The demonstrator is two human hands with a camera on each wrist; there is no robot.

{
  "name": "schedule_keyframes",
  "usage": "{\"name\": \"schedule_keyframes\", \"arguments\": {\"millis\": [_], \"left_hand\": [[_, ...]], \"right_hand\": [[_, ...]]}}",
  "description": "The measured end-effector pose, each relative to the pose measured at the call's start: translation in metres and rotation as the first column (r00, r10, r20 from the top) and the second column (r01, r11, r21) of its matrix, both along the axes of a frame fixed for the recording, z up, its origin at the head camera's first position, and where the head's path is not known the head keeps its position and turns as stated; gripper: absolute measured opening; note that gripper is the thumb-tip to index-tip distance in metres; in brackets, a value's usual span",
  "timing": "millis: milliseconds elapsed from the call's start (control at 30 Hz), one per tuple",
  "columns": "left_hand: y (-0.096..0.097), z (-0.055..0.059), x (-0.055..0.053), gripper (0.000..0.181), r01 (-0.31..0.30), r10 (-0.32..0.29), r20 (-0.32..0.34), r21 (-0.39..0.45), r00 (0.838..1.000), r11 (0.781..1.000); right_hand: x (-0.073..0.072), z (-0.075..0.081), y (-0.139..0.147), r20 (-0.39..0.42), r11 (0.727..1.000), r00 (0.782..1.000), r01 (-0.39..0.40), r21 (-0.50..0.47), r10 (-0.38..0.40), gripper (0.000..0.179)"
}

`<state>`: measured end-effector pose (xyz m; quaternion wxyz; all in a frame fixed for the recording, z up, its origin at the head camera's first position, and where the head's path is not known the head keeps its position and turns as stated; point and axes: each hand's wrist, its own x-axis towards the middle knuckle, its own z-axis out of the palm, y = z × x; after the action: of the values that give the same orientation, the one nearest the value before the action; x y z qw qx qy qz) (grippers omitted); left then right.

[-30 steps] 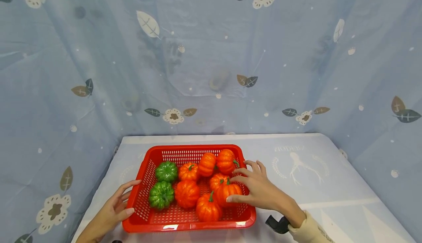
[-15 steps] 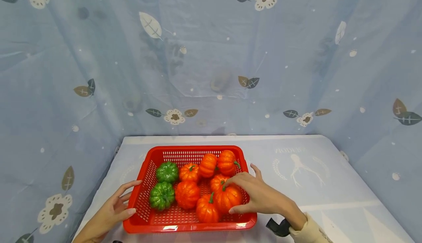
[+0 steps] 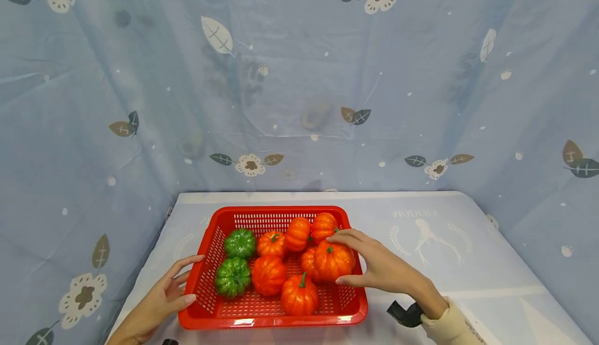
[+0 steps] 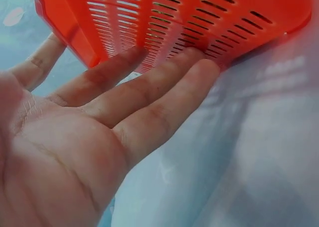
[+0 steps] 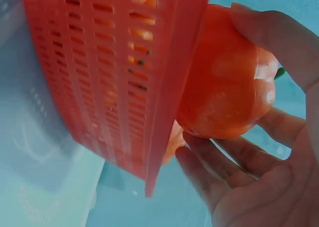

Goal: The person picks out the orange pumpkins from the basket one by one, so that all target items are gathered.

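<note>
My right hand (image 3: 381, 262) grips an orange toy pumpkin (image 3: 334, 262) with a short green stem, thumb on the near side and fingers on the far side. In the right wrist view that pumpkin (image 5: 227, 80) shows at the basket's rim, between thumb and fingers. My left hand (image 3: 161, 298) is at the left side of the red plastic basket (image 3: 271, 322), one fingertip and the thumb tip at its rim. The left wrist view has its fingers (image 4: 164, 107) loosely straight against the slotted outer wall. Inside lie several more orange pumpkins (image 3: 299, 295) and two green ones (image 3: 233, 277).
The basket stands on a table with a pale printed cloth (image 3: 430, 241). A blue curtain (image 3: 290, 74) with leaves and flowers hangs behind and at both sides. A black strap (image 3: 405, 314) shows by my right wrist, beside a cream sleeve (image 3: 451, 324).
My right hand has closed its fingers round the orange pumpkin and raised it off the others, slightly away from me. The left hand has stayed at the basket's left side.
</note>
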<state>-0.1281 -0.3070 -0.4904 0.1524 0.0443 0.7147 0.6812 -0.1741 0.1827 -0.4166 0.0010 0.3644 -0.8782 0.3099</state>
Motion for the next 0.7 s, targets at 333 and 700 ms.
{"name": "schedule_keyframes", "arguments": {"millis": [333,700], "left_hand": [[0.004,0.001,0.002,0.073,-0.043,0.043,-0.003,-0.025,0.999,0.999],[0.003,0.0,0.002,0.072,-0.018,0.018,-0.019,-0.011,1.0,1.0]], "right_hand": [[-0.011,0.0,0.02,-0.037,0.995,0.996,0.083,-0.053,-0.085,0.079],[-0.019,0.002,0.041,-0.054,0.969,0.979,0.187,-0.16,-0.198,0.079]]}}
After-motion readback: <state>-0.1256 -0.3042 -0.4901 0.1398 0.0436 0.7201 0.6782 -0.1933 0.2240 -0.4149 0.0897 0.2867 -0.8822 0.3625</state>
